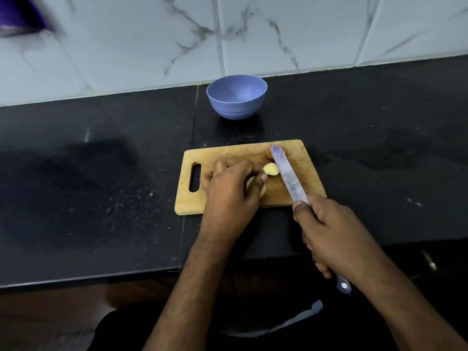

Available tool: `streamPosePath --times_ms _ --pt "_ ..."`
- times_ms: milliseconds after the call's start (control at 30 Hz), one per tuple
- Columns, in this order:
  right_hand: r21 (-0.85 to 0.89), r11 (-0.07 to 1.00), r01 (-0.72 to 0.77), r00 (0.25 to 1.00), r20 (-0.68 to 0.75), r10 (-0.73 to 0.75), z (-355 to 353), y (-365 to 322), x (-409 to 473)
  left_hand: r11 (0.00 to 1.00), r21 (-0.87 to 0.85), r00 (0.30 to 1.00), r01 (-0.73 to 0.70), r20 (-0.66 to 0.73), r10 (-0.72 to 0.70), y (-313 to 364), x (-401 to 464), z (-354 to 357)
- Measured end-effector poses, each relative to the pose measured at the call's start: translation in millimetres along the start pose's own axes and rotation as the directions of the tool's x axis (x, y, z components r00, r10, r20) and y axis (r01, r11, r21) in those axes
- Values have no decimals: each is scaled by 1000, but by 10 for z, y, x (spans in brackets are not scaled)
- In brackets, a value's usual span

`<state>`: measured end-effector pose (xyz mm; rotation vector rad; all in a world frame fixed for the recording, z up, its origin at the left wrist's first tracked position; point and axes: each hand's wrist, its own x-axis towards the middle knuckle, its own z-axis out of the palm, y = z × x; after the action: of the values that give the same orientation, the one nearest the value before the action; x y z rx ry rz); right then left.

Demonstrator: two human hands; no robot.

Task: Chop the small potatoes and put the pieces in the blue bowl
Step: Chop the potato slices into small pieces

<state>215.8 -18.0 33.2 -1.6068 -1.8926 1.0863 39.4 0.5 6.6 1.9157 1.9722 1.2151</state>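
Note:
A wooden cutting board [228, 154] lies on the black counter. My left hand [229, 191] grips a pale potato piece [263, 191] on the board, mostly hidden under the fingers. A second cut piece [270, 168] lies just right of my fingertips. My right hand [331, 234] holds a knife [287, 173] by the handle, forefinger near the blade's base. The blade lies flat-angled over the board, its tip over a brown-skinned potato [269, 153] at the far edge. The blue bowl [236, 97] stands behind the board and looks empty.
A white marble-tiled wall [278, 34] rises directly behind the bowl. The black counter [88, 186] stretches left and right of the board, with its front edge close to my body. A blurred purple object [22, 16] shows at the top left corner.

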Motion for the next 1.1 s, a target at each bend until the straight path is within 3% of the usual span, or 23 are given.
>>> streamPosePath --times_ms 233,467,667,900,1100 --pt "-14 1000 19 1000 8 -19 0 -8 -15 997 77 1000 -6 -21 8 -3 -42 -24" --pt "-73 996 51 999 19 -49 -15 -58 -60 990 141 998 -32 62 23 -55 -142 -93" --pt "-261 963 64 997 -17 -71 -29 -56 -172 998 59 996 29 77 -34 -7 -98 -126" --pt "-502 855 133 990 20 -143 -77 -21 -221 993 120 996 20 81 -30 -30 -130 -124" --pt "-581 805 122 992 46 -118 -113 -45 -221 992 121 997 26 76 -35 -45 -112 -104"
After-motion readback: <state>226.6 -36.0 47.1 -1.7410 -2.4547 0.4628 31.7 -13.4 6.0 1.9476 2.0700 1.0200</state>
